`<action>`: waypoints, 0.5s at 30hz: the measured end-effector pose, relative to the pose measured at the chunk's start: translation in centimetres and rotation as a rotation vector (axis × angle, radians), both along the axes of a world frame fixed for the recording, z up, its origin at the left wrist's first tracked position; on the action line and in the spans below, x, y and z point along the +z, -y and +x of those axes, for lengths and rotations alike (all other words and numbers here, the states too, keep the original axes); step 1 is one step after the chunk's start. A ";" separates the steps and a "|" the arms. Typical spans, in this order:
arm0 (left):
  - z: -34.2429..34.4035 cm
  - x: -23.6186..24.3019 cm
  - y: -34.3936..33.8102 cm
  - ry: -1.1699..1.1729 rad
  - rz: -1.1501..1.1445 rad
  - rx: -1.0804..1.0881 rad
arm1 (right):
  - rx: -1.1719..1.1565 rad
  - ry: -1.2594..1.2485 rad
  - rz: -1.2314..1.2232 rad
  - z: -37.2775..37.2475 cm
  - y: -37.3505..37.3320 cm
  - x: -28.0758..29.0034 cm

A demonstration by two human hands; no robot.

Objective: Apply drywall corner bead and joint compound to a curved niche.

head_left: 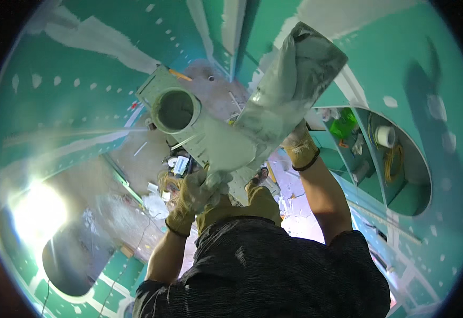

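Note:
My left hand (194, 196), in a pale, dusty work glove, is closed at the lower end of a fan-shaped putty knife (225, 147) coated in grey-white joint compound. Its grip is hidden by the fingers. To the right, my gloved right hand (299, 146) is closed at the edge of a long, wide flat blade (316, 63). Wet compound lies thickly along that blade, which tilts up to the right. The two tools meet or overlap at their lower ends; the compound hides the exact contact. Beyond my left hand stands a round bucket (175, 110) of grey compound.
The bucket stands on a speckled narrow board (149, 90). Green wallboard (99, 47) with filled joints surrounds me. On the right is an oval opening (401, 159) with a coiled yellow cord (394, 163). A bright lamp (39, 212) glares at left. Clutter and cables (170, 183) lie below.

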State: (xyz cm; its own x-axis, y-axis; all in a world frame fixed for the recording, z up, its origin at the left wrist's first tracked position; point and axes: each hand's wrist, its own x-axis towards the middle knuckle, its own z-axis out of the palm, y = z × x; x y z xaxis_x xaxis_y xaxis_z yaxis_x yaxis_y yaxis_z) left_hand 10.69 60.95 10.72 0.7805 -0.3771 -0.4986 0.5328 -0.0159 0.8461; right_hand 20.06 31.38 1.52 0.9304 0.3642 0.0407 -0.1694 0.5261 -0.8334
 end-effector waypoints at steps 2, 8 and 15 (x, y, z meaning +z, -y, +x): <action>2.1 1.3 -0.6 -0.032 0.121 -0.072 | -0.117 0.320 -0.705 0.7 -1.5 1.2; 5.9 -0.7 -6.2 -0.117 0.115 -0.049 | 0.222 -0.098 -0.599 6.2 -3.5 5.3; 5.2 -2.4 -9.8 -0.034 0.219 -0.094 | 0.345 -0.079 -0.927 9.3 0.4 4.8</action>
